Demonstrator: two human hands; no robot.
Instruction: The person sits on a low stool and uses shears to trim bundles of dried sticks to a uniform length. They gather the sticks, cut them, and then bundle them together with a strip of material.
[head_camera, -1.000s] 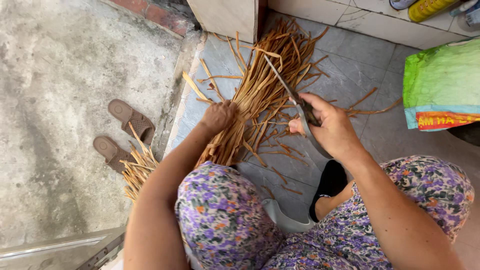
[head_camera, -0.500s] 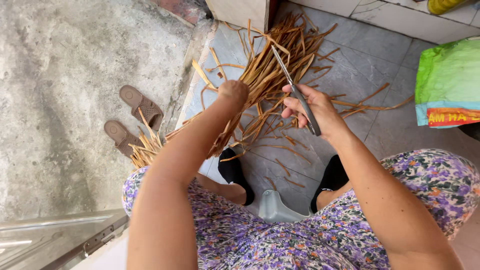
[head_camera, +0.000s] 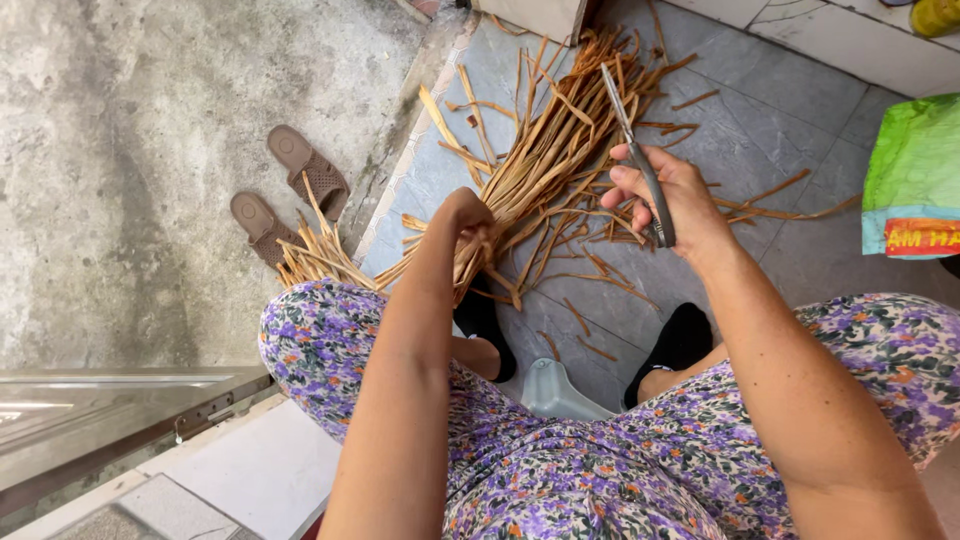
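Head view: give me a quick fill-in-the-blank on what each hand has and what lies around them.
1. The left hand grips a bundle of dry tan ____.
2. The right hand holds a pair of ____.
3. Two brown ____ lie on the concrete to the left.
4. The green bag sits at the ____ edge of the view.

Missing words: strips; scissors; sandals; right

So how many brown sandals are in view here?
2. One brown sandal lies on the concrete floor near the tile edge; the other sandal lies just left and nearer, partly covered by dry strips. None seems hidden.
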